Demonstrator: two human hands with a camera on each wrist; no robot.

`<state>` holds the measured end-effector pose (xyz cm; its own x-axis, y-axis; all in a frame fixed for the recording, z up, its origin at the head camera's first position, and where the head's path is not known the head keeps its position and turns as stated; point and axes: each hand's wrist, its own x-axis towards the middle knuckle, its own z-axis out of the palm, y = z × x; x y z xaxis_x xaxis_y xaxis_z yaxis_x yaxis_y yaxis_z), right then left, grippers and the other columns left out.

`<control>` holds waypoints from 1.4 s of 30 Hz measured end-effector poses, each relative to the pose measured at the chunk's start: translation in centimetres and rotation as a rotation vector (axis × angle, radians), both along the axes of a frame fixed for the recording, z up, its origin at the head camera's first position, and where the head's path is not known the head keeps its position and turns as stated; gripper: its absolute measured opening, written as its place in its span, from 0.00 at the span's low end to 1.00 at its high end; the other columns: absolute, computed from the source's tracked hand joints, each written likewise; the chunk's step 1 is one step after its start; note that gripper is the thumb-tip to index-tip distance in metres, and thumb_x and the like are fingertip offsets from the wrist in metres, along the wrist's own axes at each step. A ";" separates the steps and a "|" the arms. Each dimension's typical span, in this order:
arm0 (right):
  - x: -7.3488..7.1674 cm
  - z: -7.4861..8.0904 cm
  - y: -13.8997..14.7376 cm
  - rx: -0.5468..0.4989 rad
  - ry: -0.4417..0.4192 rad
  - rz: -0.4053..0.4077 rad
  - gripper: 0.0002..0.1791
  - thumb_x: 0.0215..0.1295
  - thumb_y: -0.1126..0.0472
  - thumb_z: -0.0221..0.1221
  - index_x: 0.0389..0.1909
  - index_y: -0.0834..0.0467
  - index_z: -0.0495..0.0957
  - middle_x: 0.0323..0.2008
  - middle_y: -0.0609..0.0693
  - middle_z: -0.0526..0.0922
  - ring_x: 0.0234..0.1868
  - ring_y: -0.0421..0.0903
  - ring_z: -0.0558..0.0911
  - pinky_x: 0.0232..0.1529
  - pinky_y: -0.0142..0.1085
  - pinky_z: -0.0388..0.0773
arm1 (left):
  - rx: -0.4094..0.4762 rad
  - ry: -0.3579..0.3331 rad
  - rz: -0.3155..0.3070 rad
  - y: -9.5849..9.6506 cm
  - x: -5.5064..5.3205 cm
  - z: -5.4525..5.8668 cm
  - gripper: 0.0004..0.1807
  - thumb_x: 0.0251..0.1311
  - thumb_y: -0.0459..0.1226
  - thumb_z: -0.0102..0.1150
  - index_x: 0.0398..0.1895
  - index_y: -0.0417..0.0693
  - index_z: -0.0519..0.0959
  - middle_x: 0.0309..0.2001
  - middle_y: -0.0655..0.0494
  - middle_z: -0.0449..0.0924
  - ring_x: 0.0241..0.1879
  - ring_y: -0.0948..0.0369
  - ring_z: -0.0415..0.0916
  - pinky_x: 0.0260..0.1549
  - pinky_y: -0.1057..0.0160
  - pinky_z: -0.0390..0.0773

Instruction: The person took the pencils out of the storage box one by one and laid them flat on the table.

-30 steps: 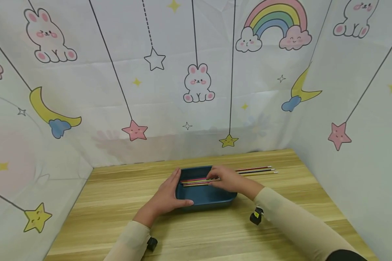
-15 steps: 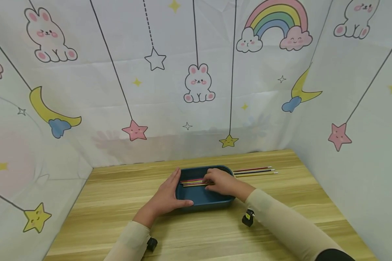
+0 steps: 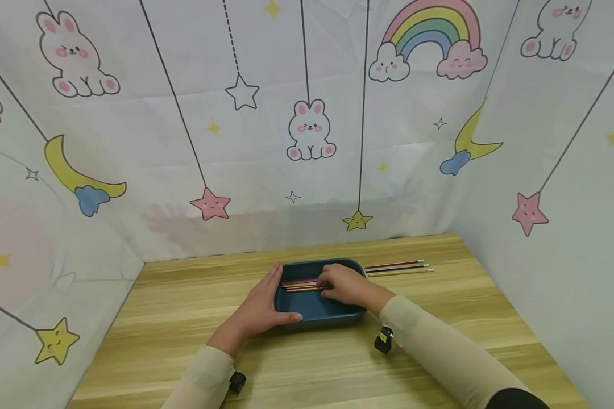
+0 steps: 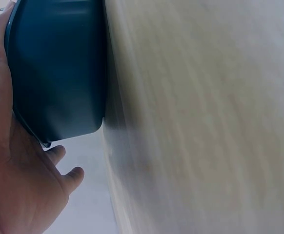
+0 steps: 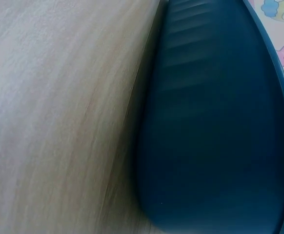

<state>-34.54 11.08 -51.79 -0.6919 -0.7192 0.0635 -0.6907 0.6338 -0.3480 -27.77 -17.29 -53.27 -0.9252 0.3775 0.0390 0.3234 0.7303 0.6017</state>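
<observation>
A dark blue rectangular tray (image 3: 312, 322) stands on the table. My left hand (image 3: 258, 304) holds its left end, thumb over the near rim and fingers along the end wall; the left wrist view shows the palm beside the tray wall (image 4: 59, 73). Inside the tray lie several slim striped pencils (image 3: 299, 287), side by side, pointing left. My right hand (image 3: 349, 284) reaches in over the right side, fingers curled down at the pencils' right ends, which it hides. The right wrist view has only the tray's outer wall (image 5: 215, 126), not the fingers.
Three more pencils (image 3: 401, 268) with white ends lie on the wooden table (image 3: 368, 375) just right of the tray. A white cloth (image 3: 256, 170) printed with rabbits, stars and moons encloses the back and sides.
My right hand has moved left and lower into the tray with a pencil, over the pencils lying there, then stayed nearly still. The left hand and the tray have hardly moved.
</observation>
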 end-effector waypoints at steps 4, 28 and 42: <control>-0.1 0.0 -0.1 0.007 -0.007 -0.016 0.09 0.75 0.60 0.73 0.52 0.53 0.92 0.44 0.45 0.83 0.46 0.44 0.83 0.50 0.42 0.84 | -0.001 -0.007 0.002 0.0 0.0 0.0 0.75 0.58 0.69 0.78 0.93 0.47 0.41 0.92 0.51 0.36 0.89 0.45 0.41 0.81 0.34 0.55; -0.6 -0.6 -0.6 -0.001 -0.060 -0.022 0.09 0.72 0.66 0.73 0.49 0.53 0.93 0.43 0.46 0.86 0.45 0.45 0.85 0.50 0.43 0.85 | -0.003 -0.013 -0.005 -0.1 0.1 0.2 0.75 0.58 0.69 0.77 0.93 0.48 0.39 0.92 0.52 0.35 0.89 0.46 0.40 0.82 0.35 0.54; -0.9 -0.7 -0.5 -0.015 -0.054 0.020 0.12 0.69 0.67 0.75 0.50 0.53 0.95 0.42 0.45 0.88 0.44 0.42 0.87 0.48 0.39 0.86 | -0.013 -0.016 -0.004 0.0 0.0 0.1 0.75 0.59 0.68 0.77 0.93 0.48 0.39 0.92 0.52 0.35 0.89 0.46 0.39 0.82 0.34 0.54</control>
<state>-35.40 10.57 -52.46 -0.6802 -0.7321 0.0370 -0.6831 0.6147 -0.3943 -27.77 -17.34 -53.15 -0.9243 0.3812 0.0195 0.3165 0.7369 0.5974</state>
